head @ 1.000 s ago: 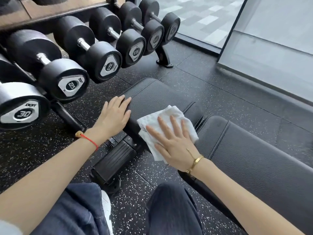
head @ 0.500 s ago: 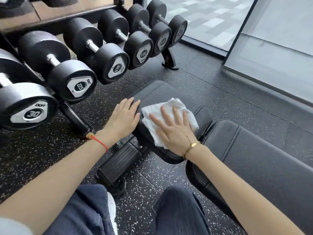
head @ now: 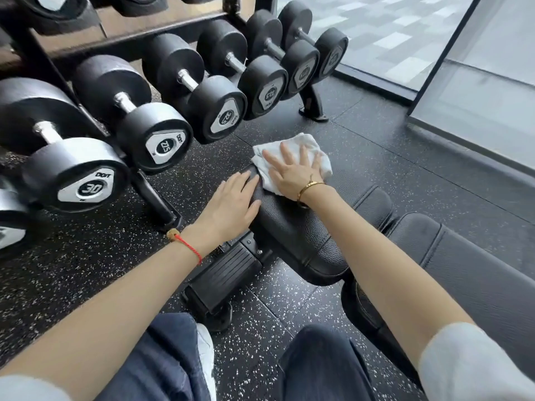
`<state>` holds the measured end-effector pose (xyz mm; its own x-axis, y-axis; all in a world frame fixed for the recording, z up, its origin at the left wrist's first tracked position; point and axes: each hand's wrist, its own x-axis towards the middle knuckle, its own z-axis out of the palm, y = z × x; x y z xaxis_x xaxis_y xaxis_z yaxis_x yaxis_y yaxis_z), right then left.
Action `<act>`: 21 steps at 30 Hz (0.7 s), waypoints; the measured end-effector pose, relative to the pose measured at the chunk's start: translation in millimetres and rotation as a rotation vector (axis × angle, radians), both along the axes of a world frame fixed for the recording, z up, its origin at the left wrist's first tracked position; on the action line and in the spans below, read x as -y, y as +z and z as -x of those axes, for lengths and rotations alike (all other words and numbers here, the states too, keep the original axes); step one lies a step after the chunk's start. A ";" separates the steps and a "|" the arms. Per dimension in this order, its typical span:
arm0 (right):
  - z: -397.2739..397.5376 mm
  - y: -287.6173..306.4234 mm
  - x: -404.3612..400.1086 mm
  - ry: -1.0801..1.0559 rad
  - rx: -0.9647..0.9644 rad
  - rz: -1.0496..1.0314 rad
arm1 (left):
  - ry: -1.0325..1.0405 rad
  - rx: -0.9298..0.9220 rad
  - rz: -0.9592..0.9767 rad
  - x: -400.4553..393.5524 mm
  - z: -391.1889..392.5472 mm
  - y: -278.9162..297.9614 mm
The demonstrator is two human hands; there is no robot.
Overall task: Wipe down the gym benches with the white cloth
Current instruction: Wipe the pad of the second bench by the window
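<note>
A black padded gym bench runs from the centre to the lower right; its small seat pad (head: 292, 227) lies in the middle and the long back pad (head: 474, 273) to the right. My right hand (head: 292, 172) lies flat with spread fingers on the white cloth (head: 301, 143), pressing it on the far end of the seat pad. My left hand (head: 234, 202) rests flat on the pad's left edge, fingers straight, just beside the cloth.
A rack of black dumbbells (head: 162, 140) stands close on the left, its foot (head: 314, 111) beyond the bench. The bench's base foot (head: 223, 280) sits under the pad. My knees (head: 321, 366) are at the bottom. Glass panels (head: 477, 91) stand at right on speckled floor.
My right hand has slid the cloth away from me, from the near part of the seat pad to its far end. My left hand has stayed on the pad's left edge.
</note>
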<state>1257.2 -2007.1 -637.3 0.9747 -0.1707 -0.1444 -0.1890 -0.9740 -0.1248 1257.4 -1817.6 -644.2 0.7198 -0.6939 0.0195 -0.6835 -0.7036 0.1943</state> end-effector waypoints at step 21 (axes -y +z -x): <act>149.5 -16.8 14.2 0.059 0.103 0.051 | -0.028 -0.030 0.115 12.5 3.3 -0.8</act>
